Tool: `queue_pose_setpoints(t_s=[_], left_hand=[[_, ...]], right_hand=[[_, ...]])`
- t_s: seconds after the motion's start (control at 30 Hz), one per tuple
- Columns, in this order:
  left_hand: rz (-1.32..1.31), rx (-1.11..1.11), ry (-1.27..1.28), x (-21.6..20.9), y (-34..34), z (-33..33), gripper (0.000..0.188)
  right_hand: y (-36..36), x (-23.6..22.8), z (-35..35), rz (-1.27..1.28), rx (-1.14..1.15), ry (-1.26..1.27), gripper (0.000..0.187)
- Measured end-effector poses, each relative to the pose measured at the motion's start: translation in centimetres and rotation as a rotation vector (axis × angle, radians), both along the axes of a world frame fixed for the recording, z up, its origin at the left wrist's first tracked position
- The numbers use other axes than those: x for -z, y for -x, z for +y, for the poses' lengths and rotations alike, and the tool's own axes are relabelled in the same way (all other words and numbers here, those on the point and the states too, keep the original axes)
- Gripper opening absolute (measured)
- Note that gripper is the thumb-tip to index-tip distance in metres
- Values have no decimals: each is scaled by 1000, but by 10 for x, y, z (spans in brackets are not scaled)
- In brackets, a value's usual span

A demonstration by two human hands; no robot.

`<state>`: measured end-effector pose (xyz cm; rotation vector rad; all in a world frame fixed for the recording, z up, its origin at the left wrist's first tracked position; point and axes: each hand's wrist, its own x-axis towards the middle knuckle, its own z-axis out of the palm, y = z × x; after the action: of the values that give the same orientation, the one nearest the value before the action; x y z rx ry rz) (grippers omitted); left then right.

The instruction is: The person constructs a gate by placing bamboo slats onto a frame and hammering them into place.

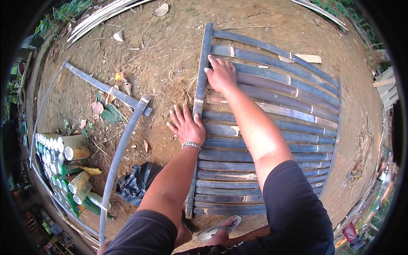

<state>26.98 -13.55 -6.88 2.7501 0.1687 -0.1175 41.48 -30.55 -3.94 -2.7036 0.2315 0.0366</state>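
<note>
A panel of dark split-bamboo slats (263,139) lies on the ground before me, its slats running across between two long rails. My left hand (188,127) is open at the panel's left rail (199,100), with spread fingers reaching past it over the soil and the thumb against the rail. Higher up the same rail, my right hand (222,76) rests on the ends of the upper slats. Its fingers are extended, and the thumb and index finger touch the rail. Neither hand holds anything loose.
On the left, a bamboo frame (117,159) surrounds several stacked bottles and bamboo cylinders (78,182). A black plastic bag (137,183) lies near my left forearm. Long pale bamboo strips (100,19) lie at the far left, and a flat wood piece (308,58) lies by the upper slats.
</note>
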Motion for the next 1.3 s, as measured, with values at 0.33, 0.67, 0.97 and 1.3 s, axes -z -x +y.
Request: queue_pose_setpoints(t_s=[0.33,0.67,0.97,1.3], left_hand=[[-43,-7,67,6,1,6,57],[-223,22,228,20,6,12,32],[-124,39,161,15,3,9,29],[-104,51,121,18,4,11,38]], right_hand=[[61,-12,-34,-195,44,-280,46],[188,7,-46,-97,-207,-11,43],[182,15,-38,-79,-223,44,38],[180,13,-37,-40,-194,11,39]])
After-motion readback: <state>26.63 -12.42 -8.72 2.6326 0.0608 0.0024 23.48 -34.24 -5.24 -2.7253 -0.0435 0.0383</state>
